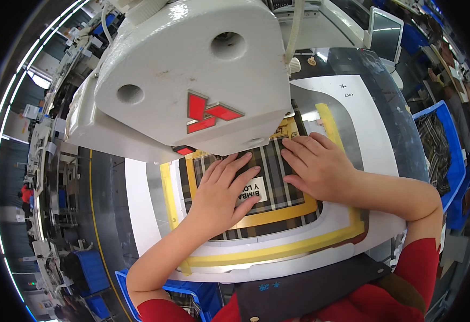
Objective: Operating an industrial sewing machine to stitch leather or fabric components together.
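Observation:
Dark plaid fabric (273,173) lies flat under the head of a white sewing machine (160,64). A white printed label patch (255,189) sits on the fabric. My left hand (221,188) rests palm down on the cloth, fingers spread, its thumb and forefinger beside the label and partly over it. To the right, my right hand (318,167) lies on the fabric with fingers stretched out. A yellow frame (256,219) borders the plaid piece. The machine head hides the far side of the fabric and its needle area.
Yellow tape (267,255) edges the clear plate around the frame, over a white board (377,129). Blue bins with plaid pieces stand at the right (457,161) and lower left (208,295). A screen (385,35) stands at the back right. Rows of workstations line the left.

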Tool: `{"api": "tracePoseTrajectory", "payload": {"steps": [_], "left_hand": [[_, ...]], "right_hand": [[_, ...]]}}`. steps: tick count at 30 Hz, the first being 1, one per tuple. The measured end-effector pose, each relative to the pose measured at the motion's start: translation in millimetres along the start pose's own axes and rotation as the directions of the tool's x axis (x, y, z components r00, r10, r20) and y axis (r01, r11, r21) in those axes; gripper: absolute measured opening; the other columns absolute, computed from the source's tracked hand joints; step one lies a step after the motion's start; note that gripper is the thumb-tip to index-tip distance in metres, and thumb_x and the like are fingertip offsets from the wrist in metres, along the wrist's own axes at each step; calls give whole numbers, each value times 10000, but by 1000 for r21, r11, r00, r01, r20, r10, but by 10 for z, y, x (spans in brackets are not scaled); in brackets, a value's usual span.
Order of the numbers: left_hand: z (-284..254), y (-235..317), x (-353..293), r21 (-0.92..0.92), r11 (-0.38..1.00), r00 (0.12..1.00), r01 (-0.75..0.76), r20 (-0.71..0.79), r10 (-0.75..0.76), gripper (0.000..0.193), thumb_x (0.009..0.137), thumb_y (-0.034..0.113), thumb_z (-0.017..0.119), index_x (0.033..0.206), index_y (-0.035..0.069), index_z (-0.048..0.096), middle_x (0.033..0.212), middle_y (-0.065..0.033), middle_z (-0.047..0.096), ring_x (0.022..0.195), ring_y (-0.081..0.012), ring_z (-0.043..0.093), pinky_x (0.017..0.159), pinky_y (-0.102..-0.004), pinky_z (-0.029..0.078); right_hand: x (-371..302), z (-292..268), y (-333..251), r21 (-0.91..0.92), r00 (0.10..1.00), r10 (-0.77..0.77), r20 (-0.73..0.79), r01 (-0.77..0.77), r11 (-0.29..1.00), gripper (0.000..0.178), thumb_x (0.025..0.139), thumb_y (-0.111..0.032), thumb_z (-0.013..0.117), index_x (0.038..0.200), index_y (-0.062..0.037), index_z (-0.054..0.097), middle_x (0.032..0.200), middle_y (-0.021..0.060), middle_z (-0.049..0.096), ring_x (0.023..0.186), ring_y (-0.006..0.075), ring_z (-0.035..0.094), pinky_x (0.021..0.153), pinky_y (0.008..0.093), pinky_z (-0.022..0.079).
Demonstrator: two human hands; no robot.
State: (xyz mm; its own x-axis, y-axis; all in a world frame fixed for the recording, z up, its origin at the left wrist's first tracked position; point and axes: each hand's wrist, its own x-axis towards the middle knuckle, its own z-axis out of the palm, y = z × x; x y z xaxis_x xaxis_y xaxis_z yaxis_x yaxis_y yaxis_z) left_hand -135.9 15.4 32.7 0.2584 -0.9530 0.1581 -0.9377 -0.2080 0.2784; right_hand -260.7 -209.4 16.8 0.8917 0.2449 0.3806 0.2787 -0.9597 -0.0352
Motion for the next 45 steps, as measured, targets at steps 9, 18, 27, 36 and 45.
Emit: {"api": "tracePoseTrajectory", "payload": {"steps": [9,18,27,36,45], "left_hand": [[119,271,329,27,1000,1000,-10,11,10,514,840,333,662,1284,109,533,1390,-106,468,1285,-336,424,1066,-492,340],[187,310,470,-17,1000,1000,22,-1,-22,542,816,327,683,1295,121,536,1398,-87,477,1305,-311,421,1116,-486,286],[255,262,491,-23,1000,1000,6,-16,-7,513,837,310,671,1296,122,536,1407,-85,471,1322,-303,410,1121,-475,283],[248,187,426,-67,997,999,-29,-15,28,404,845,249,664,1226,131,597,1376,-81,512,1326,-312,422,1106,-487,303],[74,354,134,-133,987,989,-90,102,104,337,826,235,686,1138,111,645,1289,-71,579,1246,-286,508,1061,-464,377]], "right_hand": [[-152,-68,176,29,998,-56,16,56,998,459,821,-305,675,1143,14,606,1258,153,569,1167,278,516,957,417,426],[-249,-36,318,131,996,-83,36,78,988,439,850,-275,647,1178,12,597,1324,128,539,1255,263,469,975,417,413],[-618,-202,54,74,957,-282,72,277,958,373,863,-251,623,1141,-3,625,1277,141,578,1212,276,521,994,425,406],[-553,-102,32,85,944,-329,24,326,941,350,839,-235,640,1095,3,642,1220,143,609,1157,265,545,966,404,431],[-481,-63,10,63,946,-323,19,321,945,362,824,-222,645,1094,20,638,1210,160,607,1145,264,551,963,396,434]]}}
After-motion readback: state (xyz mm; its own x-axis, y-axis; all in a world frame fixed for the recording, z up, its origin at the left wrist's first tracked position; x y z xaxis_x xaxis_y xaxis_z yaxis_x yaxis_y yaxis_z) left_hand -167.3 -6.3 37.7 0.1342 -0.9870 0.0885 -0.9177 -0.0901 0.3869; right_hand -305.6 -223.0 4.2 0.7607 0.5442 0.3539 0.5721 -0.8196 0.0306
